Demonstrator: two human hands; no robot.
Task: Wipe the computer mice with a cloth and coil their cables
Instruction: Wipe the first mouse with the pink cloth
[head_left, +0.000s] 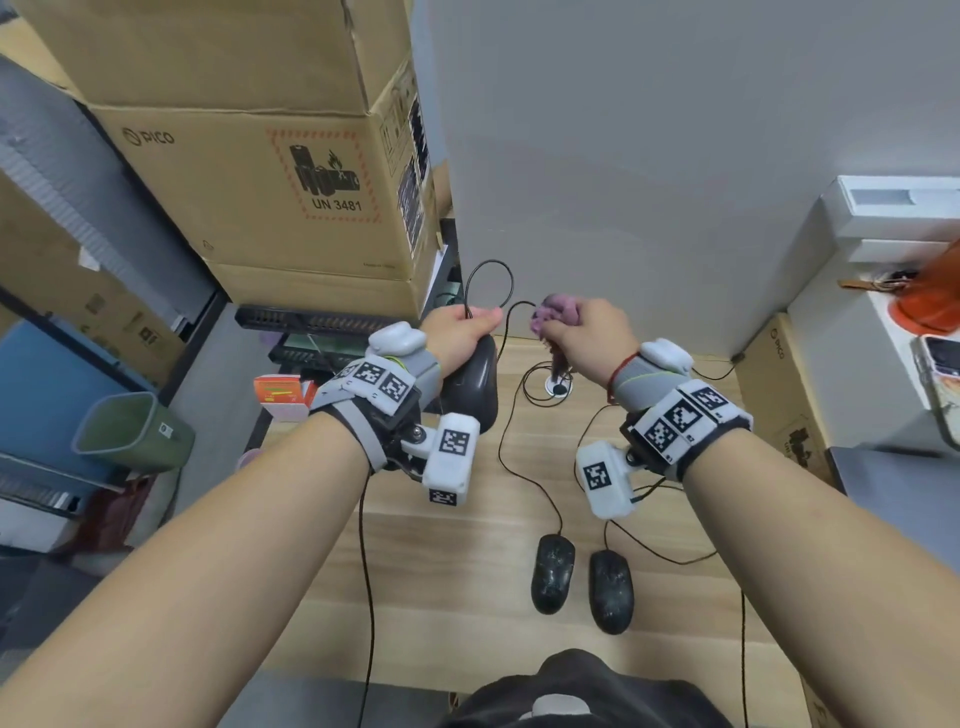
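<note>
L hand (460, 332) grips black mouse (475, 387), long axis running away from viewer; R hand (587, 332) clutches purple cloth (556, 312)

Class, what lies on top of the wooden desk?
Two black computer mice with trailing black cables rest on the light wooden desk. The forearms hide parts of its surface.

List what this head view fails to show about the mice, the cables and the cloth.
- Held mouse: mostly hidden by the left hand and its wrist tracker.
- Purple cloth: bunched inside the right hand; its size is unclear.
- Cables: their plug ends are not visible; two run off the bottom edge.
- Two mice on the desk: whether the specks are dirt or glare is unclear.
</note>
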